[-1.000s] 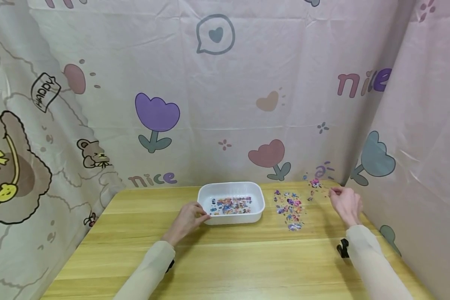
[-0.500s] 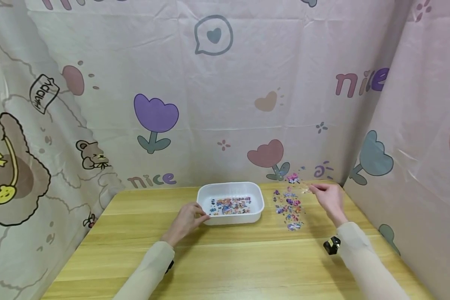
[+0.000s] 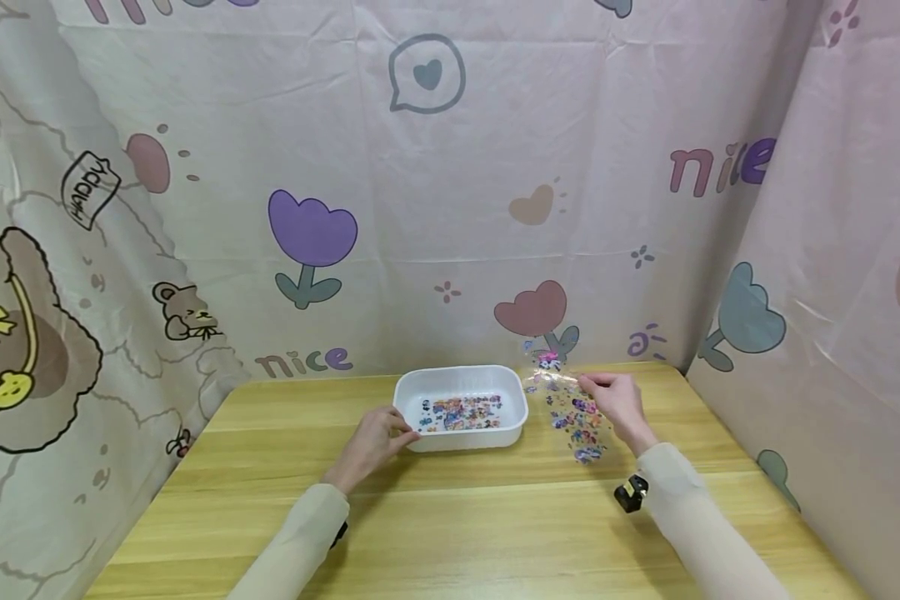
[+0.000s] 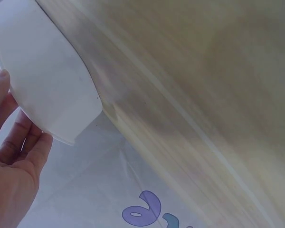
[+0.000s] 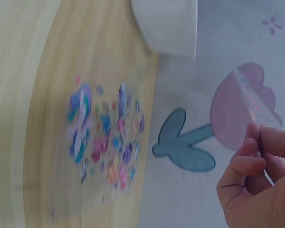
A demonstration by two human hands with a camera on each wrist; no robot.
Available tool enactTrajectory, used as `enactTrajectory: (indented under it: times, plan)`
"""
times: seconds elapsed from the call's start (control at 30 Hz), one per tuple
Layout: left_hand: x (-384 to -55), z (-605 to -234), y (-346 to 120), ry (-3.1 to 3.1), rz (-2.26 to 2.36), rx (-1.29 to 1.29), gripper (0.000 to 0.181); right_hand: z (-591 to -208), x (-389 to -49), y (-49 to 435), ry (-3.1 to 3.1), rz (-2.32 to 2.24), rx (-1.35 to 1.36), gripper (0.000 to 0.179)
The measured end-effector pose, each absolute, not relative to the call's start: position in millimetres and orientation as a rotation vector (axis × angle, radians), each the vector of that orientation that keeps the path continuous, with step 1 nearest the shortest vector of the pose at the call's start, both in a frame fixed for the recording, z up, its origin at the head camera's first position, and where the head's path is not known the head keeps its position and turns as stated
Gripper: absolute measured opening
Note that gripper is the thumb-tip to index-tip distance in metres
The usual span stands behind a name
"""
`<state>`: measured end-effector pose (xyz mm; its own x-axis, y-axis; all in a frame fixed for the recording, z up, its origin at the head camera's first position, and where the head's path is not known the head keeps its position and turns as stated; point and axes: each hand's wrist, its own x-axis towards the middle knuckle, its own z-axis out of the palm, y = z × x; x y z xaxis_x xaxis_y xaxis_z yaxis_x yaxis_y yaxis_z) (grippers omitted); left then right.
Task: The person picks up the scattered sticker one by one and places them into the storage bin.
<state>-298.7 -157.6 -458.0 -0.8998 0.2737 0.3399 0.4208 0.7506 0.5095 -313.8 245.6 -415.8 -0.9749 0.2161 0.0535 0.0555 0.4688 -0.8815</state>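
Observation:
My left hand [image 3: 371, 437] holds the near left corner of a white plastic tray [image 3: 465, 440]. In the left wrist view its thumb and fingers [image 4: 31, 142] pinch the tray's rim. Inside the tray lie small colourful stickers [image 3: 461, 410]. My right hand [image 3: 621, 407] pinches the edge of a clear sticker sheet [image 3: 549, 361] between thumb and fingers, raised just right of the tray. The right wrist view shows this sheet nearly edge-on. Below it, another clear sheet with purple, pink and blue stickers [image 3: 587, 454] lies flat on the table.
A light wooden table [image 3: 480, 533] extends under everything. Patterned cloth [image 3: 435, 167] hangs behind the table's far edge and on both sides. A black wrist camera [image 3: 631, 494] sits under the right sleeve.
My right hand has moved left with the sticker sheet, from the table's right side to above the flat sheet, near the tray. The left hand and tray have stayed put.

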Motion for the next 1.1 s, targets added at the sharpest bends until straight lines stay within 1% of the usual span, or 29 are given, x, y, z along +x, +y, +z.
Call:
enactTrajectory:
  times: [0.2,0.43,0.67,0.87,1.1]
  plan:
    - [-298,-458,-158,-2.699,-0.866,-0.565,0.007,-421,-316,221,-2.576,1.573,-0.237,0.032]
    - [-299,-458,-158,-2.696,-0.874,-0.568,0.007,-427,-320,182,-2.575,1.620,-0.233,0.021]
    - [-299,-458,-158,-2.705,-0.859,-0.564,0.007,-432,-324,149,-2.549,1.679,-0.189,0.016]
    - [-299,-459,-159,-2.708,-0.832,-0.584,0.008,-436,-324,132,-2.598,1.622,-0.116,0.015]
    - [-299,-457,-159,-2.731,-0.859,-0.562,0.009,-439,-326,124,-2.599,1.646,-0.078,0.016]
